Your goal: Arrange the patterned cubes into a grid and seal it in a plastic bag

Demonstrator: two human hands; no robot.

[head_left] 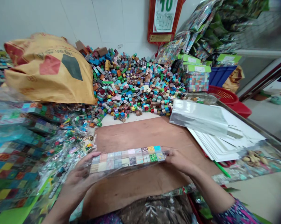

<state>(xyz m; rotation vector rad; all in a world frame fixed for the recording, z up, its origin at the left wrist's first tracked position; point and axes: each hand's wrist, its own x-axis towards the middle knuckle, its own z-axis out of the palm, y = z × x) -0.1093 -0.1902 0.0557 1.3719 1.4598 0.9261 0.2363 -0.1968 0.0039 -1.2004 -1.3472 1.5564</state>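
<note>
- The left hand (78,176) is pinching the left end of a clear-wrapped block strip (128,159) between thumb and fingers.
- The right hand (178,160) is pinching the strip's right end.
- The block strip is stretching between both hands over a brown board (140,132); whether it is touching the board, I cannot tell.
- Beyond the board, loose blocks (140,85) are spreading in a heap against the far wall (117,23).
- A yellow sack (61,88) is slumping at the heap's left.
- To the right, clear bags (198,116) are lying partly over white cards (215,146).
</note>
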